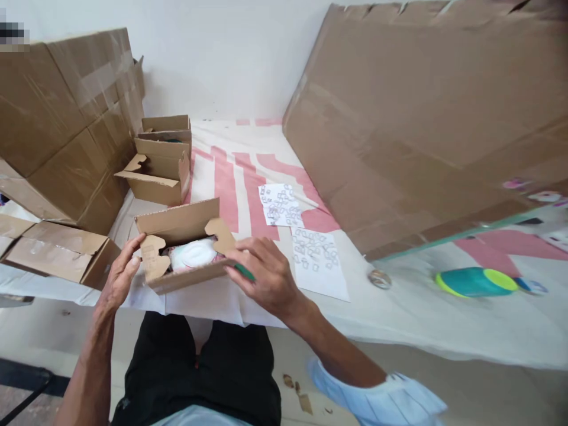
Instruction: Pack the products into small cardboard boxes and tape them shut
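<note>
A small open cardboard box [186,280] sits near the table's front edge, its lid and end flaps raised. Inside lies a white, rounded item [195,253] with a hint of pink, partly covered by the flaps. My left hand [119,273] rests against the box's left end, fingers stretched and holding nothing. At the right end, my right hand [268,275] pinches the box wall beside the notched flap [220,235]. A green piece [244,271] shows between its thumb and palm; most of it is hidden, so its kind is unclear.
Open cardboard boxes [153,190] stand behind, with large taped cartons [66,118] at left. A closed box [62,248] lies front left. Printed sheets [317,266], a tape roll [379,278] and a teal-and-yellow bottle [474,282] lie rightward, below a large cardboard panel [421,118].
</note>
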`<state>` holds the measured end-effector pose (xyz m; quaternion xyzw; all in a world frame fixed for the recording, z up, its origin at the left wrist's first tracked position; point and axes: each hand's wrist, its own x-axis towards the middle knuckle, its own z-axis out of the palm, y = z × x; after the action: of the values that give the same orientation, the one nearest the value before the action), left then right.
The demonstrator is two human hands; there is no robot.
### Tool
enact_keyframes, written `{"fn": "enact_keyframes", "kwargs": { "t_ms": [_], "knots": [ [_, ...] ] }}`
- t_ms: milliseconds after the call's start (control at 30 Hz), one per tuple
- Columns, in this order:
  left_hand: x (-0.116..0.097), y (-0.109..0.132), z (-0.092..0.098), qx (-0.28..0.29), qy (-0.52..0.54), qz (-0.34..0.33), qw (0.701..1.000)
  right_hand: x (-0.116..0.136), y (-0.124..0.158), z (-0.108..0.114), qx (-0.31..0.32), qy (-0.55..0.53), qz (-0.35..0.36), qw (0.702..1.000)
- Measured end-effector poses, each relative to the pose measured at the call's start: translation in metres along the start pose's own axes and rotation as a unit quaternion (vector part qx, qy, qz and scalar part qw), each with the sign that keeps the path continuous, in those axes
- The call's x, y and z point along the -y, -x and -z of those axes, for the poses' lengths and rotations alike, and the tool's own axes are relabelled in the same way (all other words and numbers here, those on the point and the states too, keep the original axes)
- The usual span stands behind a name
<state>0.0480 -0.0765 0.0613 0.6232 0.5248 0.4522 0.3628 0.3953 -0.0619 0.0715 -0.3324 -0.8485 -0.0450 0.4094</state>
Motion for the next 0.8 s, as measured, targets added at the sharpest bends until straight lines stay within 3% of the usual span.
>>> {"fn": "enact_keyframes", "kwargs": {
  "t_ms": [100, 233, 367, 467, 600, 800],
  "knots": [
    [-0.006, -0.001, 0.001, 0.033, -0.024, 0.017, 0.999, 0.016, 0.022, 0.001, -0.005, -0.002, 0.043, 0.999],
    [-0.014, 0.001, -0.001, 0.064, -0.086, 0.019, 0.994, 0.023, 0.031, -0.006, -0.003, -0.02, 0.041, 0.999],
    [-0.02, 0.003, -0.003, 0.067, -0.111, 0.031, 0.991, 0.014, 0.008, -0.013, 0.031, -0.016, 0.01, 0.999],
    [-0.023, 0.003, -0.005, 0.064, -0.109, 0.039, 0.991, 0.005, -0.018, -0.016, 0.112, 0.001, 0.006, 0.994],
    [-0.023, 0.003, -0.006, 0.061, -0.097, 0.041, 0.993, -0.004, -0.04, -0.015, 0.218, 0.018, 0.054, 0.974],
    [-0.002, 0.008, -0.001, 0.066, -0.001, 0.001, 0.998, -0.02, -0.047, 0.008, 0.17, 0.134, 0.029, 0.976]
  ]
}}
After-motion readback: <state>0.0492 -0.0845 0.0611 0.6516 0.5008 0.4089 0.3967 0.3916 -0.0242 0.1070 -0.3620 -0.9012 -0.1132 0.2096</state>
